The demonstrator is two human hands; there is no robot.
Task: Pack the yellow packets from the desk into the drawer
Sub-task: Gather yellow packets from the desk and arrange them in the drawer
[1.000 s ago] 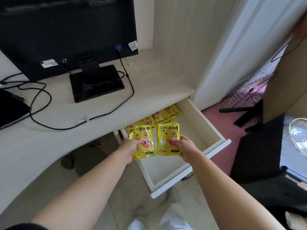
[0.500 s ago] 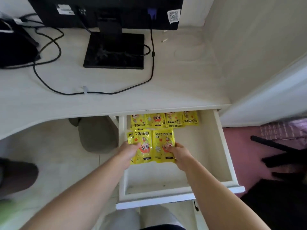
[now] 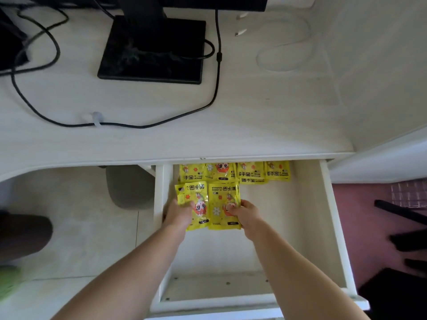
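Yellow packets, one pinched in each hand, hung side by side over the open drawer (image 3: 332,227). Left hand (image 3: 178,213) fingers gripped the left packet (image 3: 196,204); right hand (image 3: 246,214) thumb pressed the right packet (image 3: 223,202).

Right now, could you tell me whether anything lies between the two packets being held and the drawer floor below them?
Nothing visible does. The left hand and right hand hold two yellow packets over bare drawer floor, just in front of the back row of packets.

Changes since one second ago, placed against the drawer (image 3: 332,218):
- Left hand (image 3: 178,213) and right hand (image 3: 246,214), each gripping a yellow packet (image 3: 196,204) (image 3: 224,204): formerly raised above the drawer's front half; now lowered inside, toward its back left.
- Held packets: now overlap the row of stored packets (image 3: 233,173) at the drawer's back.
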